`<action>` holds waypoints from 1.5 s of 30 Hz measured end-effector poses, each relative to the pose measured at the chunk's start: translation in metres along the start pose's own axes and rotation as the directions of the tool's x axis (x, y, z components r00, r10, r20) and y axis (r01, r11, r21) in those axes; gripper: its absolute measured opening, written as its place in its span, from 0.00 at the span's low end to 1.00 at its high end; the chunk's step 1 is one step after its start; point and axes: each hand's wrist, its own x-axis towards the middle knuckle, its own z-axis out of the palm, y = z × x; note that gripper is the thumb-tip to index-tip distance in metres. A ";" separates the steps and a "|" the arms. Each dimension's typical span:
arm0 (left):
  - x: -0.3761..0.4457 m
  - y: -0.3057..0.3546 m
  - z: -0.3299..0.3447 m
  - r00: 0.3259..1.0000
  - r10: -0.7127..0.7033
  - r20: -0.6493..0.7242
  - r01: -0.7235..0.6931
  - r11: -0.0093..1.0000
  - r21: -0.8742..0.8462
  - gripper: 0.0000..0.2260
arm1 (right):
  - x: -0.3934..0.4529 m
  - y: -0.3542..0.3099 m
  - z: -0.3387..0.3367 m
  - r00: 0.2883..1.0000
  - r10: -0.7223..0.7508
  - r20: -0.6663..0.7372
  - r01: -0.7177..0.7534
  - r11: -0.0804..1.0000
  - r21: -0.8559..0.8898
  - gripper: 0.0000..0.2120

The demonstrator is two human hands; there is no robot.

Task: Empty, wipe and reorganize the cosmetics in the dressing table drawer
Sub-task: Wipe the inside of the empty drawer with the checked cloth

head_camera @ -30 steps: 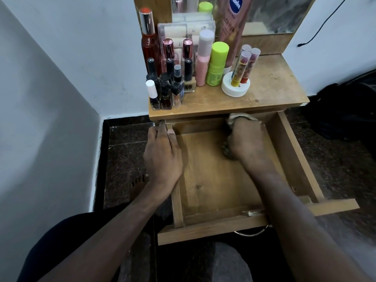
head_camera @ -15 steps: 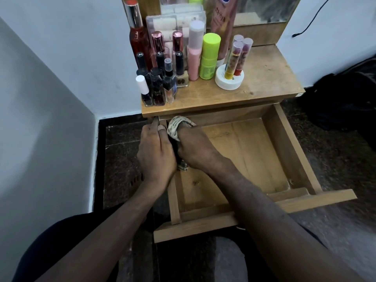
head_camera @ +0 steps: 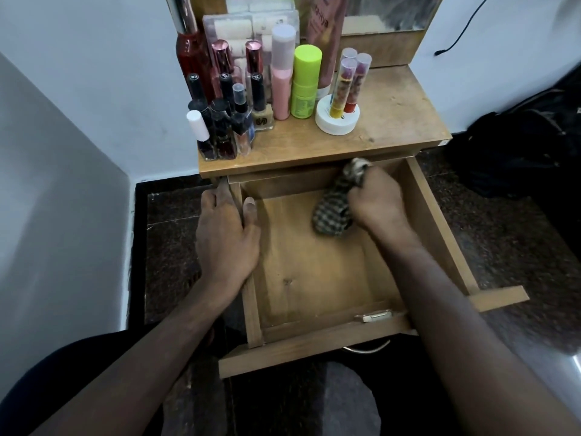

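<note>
From the head camera, the right hand (head_camera: 375, 201) has swept the checked cloth (head_camera: 334, 212) across the drawer (head_camera: 314, 278): half a second ago it was bunched against the far left corner, just beside the left hand, and it now sits toward the far right of the drawer floor, well apart from that hand. The right hand's fingers are curled tight round the cloth, one end of which sticks out above the fist near the drawer's back wall. The left hand (head_camera: 228, 237) has stayed on the drawer's left side wall, fingers laid along its top edge with the thumb inside, gripping the wall.

The cloth is a crumpled brown-and-cream check, wadded into a lump pressed on the wood. Its long axis runs from near left to far right. The drawer is pulled out toward the person, bare pale wood inside. The cosmetics (head_camera: 251, 89) stand upright on the dressing table top (head_camera: 393, 121), clustered at its left.
</note>
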 end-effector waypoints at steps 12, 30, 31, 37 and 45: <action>0.000 -0.001 0.006 1.000 -0.009 -0.020 0.008 1.000 -0.026 0.20 | 0.019 0.022 0.011 0.994 -0.102 0.046 0.111 0.939 -0.326 0.21; 0.003 -0.007 0.010 0.996 -0.038 -0.081 0.026 0.988 -0.149 0.27 | -0.021 -0.020 0.044 0.552 -0.528 0.645 0.594 0.792 0.141 0.22; 0.003 -0.009 0.011 0.996 -0.035 -0.077 0.022 0.986 -0.163 0.27 | -0.022 -0.016 0.035 0.544 -0.519 0.660 0.513 0.828 0.227 0.23; -0.006 0.002 0.000 0.982 -0.059 -0.182 0.028 0.985 -0.171 0.18 | -0.025 0.015 0.002 0.548 -0.532 0.645 0.167 0.826 0.539 0.09; -0.040 0.046 -0.009 0.942 0.283 0.180 -0.233 0.939 -0.254 0.11 | -0.039 0.033 -0.028 0.735 -0.671 0.097 0.647 0.737 0.197 0.21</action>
